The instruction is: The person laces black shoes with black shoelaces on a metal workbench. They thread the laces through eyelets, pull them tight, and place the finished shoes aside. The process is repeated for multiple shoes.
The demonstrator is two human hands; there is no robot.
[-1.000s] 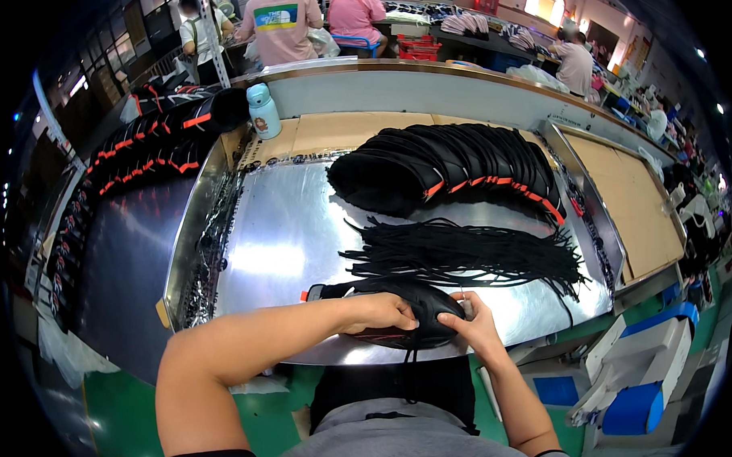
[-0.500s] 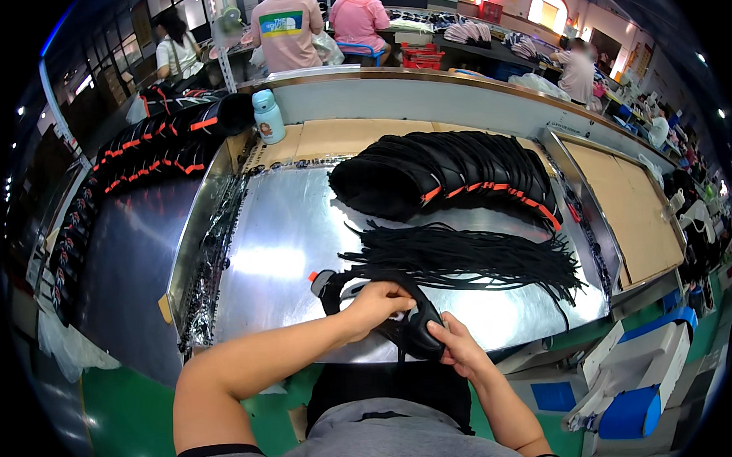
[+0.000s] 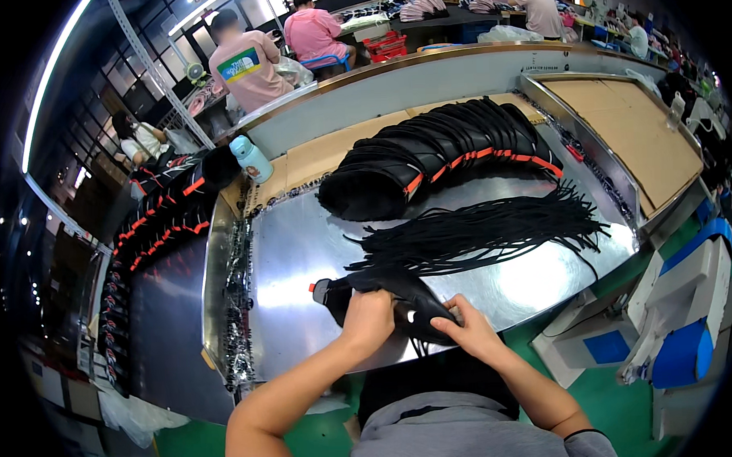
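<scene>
A black shoe upper (image 3: pixel 412 287) with a grey end and a small orange tab is held over the near edge of the metal table. My left hand (image 3: pixel 369 319) is closed at its middle, knuckles up, its fingertips hidden. My right hand (image 3: pixel 468 330) grips the right end, thumb on top. Dark strands hang beneath the upper between my hands; whether they are lace ends I cannot tell. Just beyond lies a loose bundle of black shoelaces (image 3: pixel 479 228). Behind that, a curved row of nested black uppers (image 3: pixel 444 149) with orange trim rests on the table.
A light blue bottle (image 3: pixel 251 159) stands at the back left. More orange-trimmed uppers (image 3: pixel 168 205) line the left-hand bench. A raised metal divider (image 3: pixel 213 294) flanks the table (image 3: pixel 286 255), with a cardboard-lined bay (image 3: pixel 620 131) on the right. Several people sit beyond the low partition.
The head view has turned and tilted. My left hand has gone from a raised pinch at the upper's opening to a closed grip. The upper is now stretched flatter between both hands.
</scene>
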